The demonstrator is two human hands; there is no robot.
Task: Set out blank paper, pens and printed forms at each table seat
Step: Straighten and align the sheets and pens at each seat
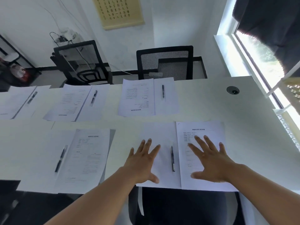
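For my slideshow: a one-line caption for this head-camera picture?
Both hands, left hand and right hand, lie flat on white sheets flanking a black pen.

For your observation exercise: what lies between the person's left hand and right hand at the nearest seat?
In the head view, a black pen lies on the blank sheet between the left hand and the right hand.

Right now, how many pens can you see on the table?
5: one between the hands, one near-left, three on the far side at left, middle and right. More may lie out of view.
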